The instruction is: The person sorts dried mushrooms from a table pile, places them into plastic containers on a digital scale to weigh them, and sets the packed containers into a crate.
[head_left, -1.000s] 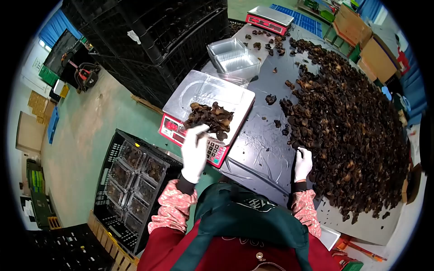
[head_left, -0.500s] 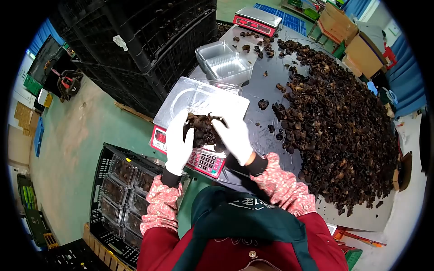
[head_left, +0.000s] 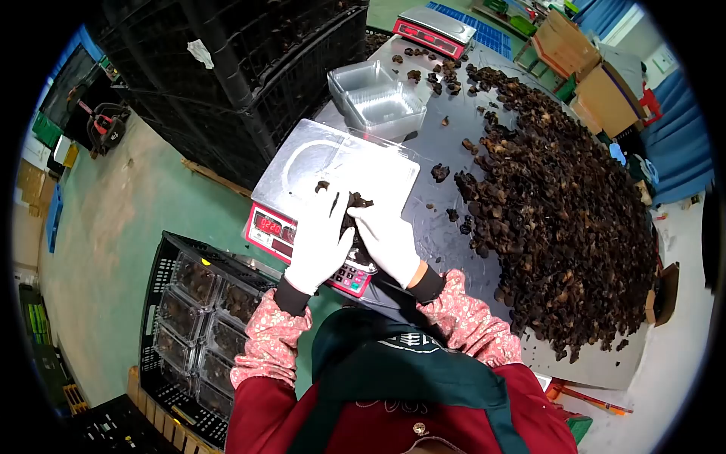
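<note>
A clump of dark brown fungus (head_left: 358, 201) is gathered between my two white-gloved hands over the front part of the near scale (head_left: 291, 163), mostly hidden by the gloves. My left hand (head_left: 321, 240) presses on it from the left, fingers together and pointing forward. From the right, my right hand (head_left: 387, 244) closes round the same clump. The scale has a steel plate, a lit red display (head_left: 268, 224) and a keypad partly under my hands. Behind it on the table are clear plastic trays (head_left: 386, 110).
A large heap of dark fungus (head_left: 563, 219) covers the right of the table. A second red scale (head_left: 435, 32) stands at the far end. Black crates (head_left: 227, 83) are stacked at the left; a black crate (head_left: 155, 303) of filled clear boxes (head_left: 181, 312) sits lower left.
My right hand has come from beside the heap to the scale. Both hands have drawn together round the clump, squeezing it closer, and it has shifted towards the scale's front edge.
</note>
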A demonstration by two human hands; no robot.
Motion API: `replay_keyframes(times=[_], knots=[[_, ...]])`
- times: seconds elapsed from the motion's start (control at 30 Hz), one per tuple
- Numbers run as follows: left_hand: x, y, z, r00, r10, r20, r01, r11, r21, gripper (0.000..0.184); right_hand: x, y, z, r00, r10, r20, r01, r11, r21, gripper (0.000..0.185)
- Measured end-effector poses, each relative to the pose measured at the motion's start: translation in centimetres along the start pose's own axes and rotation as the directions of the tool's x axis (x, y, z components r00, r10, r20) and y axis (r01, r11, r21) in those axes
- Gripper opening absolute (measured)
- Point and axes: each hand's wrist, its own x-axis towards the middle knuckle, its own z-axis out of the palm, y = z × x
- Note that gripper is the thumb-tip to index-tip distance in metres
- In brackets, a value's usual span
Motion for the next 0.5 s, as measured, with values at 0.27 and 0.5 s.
replay_keyframes(times=[0.27, 0.5], knots=[[1.3, 0.9, 2.6, 0.98, -0.13, -0.152, 0.153, 0.977, 0.151, 0.057, 3.9, 3.0, -0.6, 0.93, 0.359, -0.085, -0.277, 0.832, 0.481, 0.019], [0.4, 4.0, 0.6, 0.915, -0.034, -0.401, 0.061, 0.997, 0.054, 0.048, -1.1, 4.0, -8.2, 0.778, 0.614, 0.133, -0.364, 0.268, 0.892, 0.025]])
